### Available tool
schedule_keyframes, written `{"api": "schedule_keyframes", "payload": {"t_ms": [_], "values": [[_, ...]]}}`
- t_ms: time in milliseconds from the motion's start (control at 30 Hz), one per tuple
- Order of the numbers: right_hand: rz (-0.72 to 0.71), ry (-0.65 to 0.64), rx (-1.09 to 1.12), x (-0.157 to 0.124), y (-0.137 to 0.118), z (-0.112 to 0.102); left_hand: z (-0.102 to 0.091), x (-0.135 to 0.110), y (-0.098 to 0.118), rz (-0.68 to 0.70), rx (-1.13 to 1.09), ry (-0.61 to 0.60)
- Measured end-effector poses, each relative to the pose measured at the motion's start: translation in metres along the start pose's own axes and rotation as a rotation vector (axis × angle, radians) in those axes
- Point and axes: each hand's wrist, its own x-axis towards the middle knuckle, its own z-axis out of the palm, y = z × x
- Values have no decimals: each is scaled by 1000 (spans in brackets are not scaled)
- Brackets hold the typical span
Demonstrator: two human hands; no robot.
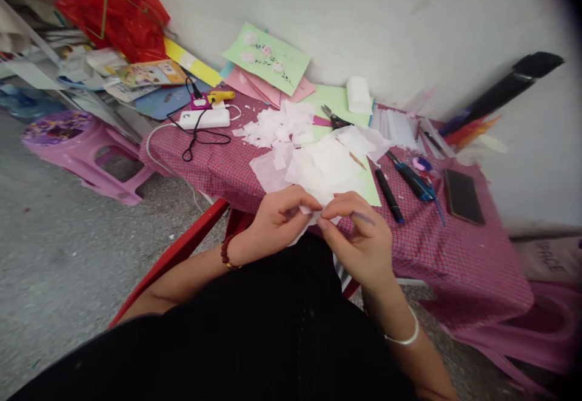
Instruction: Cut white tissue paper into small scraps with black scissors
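Observation:
Near the table's front edge, my left hand (282,219) and my right hand (361,237) meet, fingertips pinched on a small piece of thin white paper (310,210). Most of that piece is hidden by the fingers. Just beyond them lie larger thin white paper sheets (322,161), overlapping on a light green sheet (370,185). Farther back is a heap of torn white paper scraps (277,127). A thin brown stick (357,160) rests on the sheets, and black-handled scissors (337,119) lie behind them.
A green card with pink paper flowers (268,58) leans at the wall. To the left are a white power strip (204,118) and a yellow glue gun (221,96). A black marker (388,196), a blue-black cutter (411,176) and a dark flat box (464,196) lie right.

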Motion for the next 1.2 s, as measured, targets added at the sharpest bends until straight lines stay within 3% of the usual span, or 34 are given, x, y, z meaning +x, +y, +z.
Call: {"api": "schedule_keyframes", "payload": {"t_ms": [233, 500, 567, 733, 800, 933, 1067, 1200], "values": [[92, 21, -66, -3, 3, 7, 4, -5, -4, 42, 166, 69], [144, -41, -41, -1, 1, 6, 6, -7, -4, 69, 172, -1], [193, -49, 15, 0, 0, 5, 5, -5, -1, -8, 89, -21], [298, 35, 198, 2, 5, 2, -2, 3, 8, -397, -277, -98], [337, 40, 259, 1, 8, 1, -5, 5, 10, -488, -364, -123], [451, 4, 369, -1, 11, 0, -4, 6, 13, -514, -369, -139], [439, -13, 358, -2, 12, 1, -2, 7, 16, -502, -317, -134], [442, 30, 369, -2, 15, 0, -8, 9, 11, -518, -253, -248]]}}
